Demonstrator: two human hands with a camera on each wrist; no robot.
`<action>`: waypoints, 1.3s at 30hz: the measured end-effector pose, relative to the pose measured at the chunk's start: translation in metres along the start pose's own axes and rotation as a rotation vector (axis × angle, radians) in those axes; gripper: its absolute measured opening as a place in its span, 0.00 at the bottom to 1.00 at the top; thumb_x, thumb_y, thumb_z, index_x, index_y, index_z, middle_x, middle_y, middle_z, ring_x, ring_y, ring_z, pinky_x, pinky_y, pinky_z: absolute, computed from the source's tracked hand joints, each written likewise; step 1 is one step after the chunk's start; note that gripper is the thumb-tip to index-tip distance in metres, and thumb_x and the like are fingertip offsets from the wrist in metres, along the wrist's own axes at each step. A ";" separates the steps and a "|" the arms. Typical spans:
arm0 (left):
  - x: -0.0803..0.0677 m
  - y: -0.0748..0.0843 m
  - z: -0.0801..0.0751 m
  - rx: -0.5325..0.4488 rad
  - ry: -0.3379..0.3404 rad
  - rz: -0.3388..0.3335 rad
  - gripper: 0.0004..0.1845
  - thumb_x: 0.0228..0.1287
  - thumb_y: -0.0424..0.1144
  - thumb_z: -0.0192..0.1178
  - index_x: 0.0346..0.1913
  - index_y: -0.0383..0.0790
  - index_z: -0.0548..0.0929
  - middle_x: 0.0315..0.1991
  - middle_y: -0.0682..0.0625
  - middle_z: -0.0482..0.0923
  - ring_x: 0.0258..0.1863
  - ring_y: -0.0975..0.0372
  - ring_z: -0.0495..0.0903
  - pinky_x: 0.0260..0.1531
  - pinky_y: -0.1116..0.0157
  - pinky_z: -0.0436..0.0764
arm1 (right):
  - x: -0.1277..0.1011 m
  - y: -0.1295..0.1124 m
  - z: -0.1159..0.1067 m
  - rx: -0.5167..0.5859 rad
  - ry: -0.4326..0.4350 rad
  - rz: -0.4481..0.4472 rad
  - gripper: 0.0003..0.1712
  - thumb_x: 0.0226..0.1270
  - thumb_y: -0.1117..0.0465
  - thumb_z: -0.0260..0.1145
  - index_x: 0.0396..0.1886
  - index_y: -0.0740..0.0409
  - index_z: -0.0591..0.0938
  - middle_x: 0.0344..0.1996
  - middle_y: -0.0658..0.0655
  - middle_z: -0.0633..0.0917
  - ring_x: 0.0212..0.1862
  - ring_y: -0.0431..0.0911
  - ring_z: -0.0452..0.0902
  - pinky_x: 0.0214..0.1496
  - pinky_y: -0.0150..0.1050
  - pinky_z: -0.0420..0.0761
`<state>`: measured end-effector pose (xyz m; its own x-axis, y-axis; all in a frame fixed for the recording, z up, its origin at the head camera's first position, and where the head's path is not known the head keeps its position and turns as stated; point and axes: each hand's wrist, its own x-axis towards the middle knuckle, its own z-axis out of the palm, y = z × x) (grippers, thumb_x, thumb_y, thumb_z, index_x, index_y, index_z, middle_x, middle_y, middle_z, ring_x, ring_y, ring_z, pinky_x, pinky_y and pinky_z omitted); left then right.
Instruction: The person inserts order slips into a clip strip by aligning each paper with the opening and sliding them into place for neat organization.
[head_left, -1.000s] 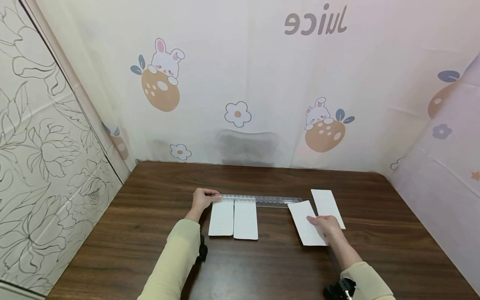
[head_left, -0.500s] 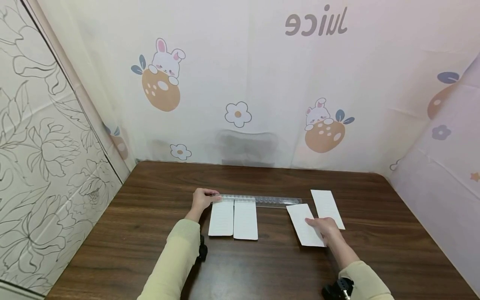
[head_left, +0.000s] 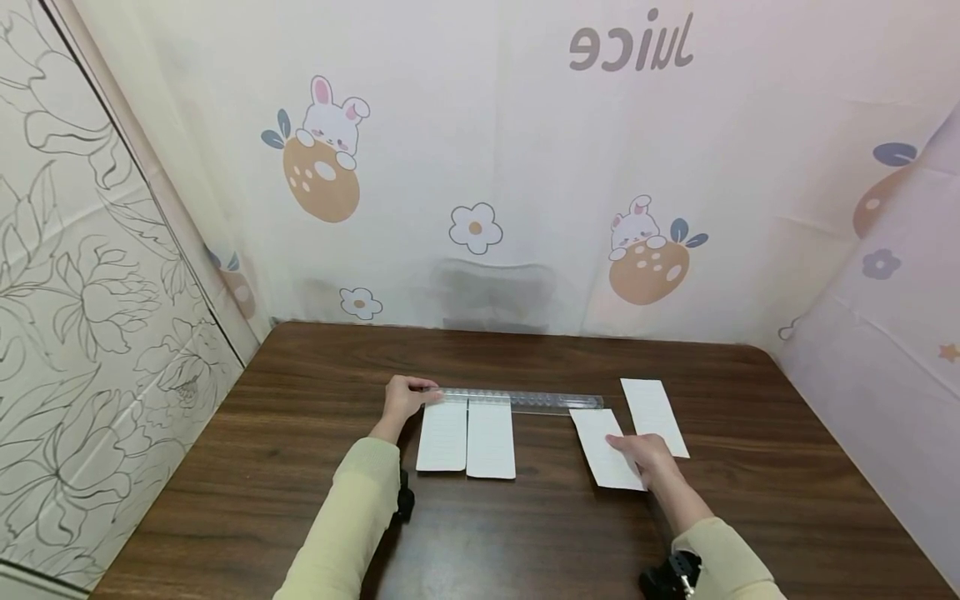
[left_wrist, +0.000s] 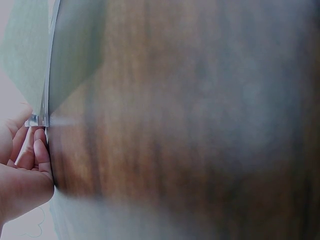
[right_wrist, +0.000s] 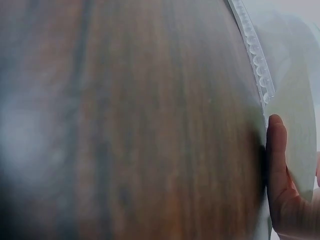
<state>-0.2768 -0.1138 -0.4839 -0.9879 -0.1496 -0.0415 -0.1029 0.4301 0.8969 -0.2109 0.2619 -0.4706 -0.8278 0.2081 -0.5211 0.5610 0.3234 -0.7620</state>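
paper slip (head_left: 606, 446): white, rectangular, tilted; right hand (head_left: 641, 454) presses it

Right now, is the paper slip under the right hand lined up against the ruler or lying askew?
Askew. The slip under the right hand lies tilted, only its far corner near the ruler; the two slips beside the left hand sit square.

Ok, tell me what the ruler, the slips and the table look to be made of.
Ruler: seemingly clear plastic; the tabletop shows through it, and moulded bumps line its edge in the right wrist view.
Slip under the right hand: thin matte white paper, lying flat, as do the others.
Table: dark wood grain, low sheen, possibly laminate.
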 end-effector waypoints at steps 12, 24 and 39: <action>0.000 0.001 0.000 -0.002 0.006 -0.004 0.09 0.43 0.36 0.70 0.28 0.36 0.86 0.32 0.46 0.82 0.33 0.57 0.77 0.32 0.62 0.76 | 0.006 -0.007 0.007 -0.035 0.010 -0.004 0.50 0.57 0.49 0.63 0.60 0.84 0.50 0.57 0.79 0.54 0.59 0.68 0.49 0.56 0.60 0.57; 0.001 -0.001 0.000 0.003 0.003 -0.003 0.09 0.43 0.36 0.70 0.29 0.36 0.86 0.33 0.46 0.82 0.33 0.58 0.77 0.33 0.62 0.76 | 0.004 -0.012 0.013 -0.022 0.012 -0.023 0.47 0.57 0.51 0.62 0.59 0.83 0.51 0.57 0.78 0.54 0.59 0.69 0.49 0.55 0.61 0.57; 0.000 0.001 0.000 -0.005 -0.002 -0.018 0.08 0.43 0.36 0.70 0.29 0.36 0.86 0.33 0.46 0.81 0.33 0.58 0.76 0.33 0.62 0.76 | 0.009 -0.013 0.023 -0.016 0.058 -0.025 0.43 0.58 0.53 0.61 0.59 0.82 0.55 0.58 0.77 0.56 0.60 0.65 0.52 0.58 0.56 0.58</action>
<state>-0.2772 -0.1137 -0.4834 -0.9862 -0.1550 -0.0584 -0.1197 0.4232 0.8981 -0.2254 0.2387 -0.4746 -0.8408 0.2526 -0.4788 0.5406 0.3435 -0.7680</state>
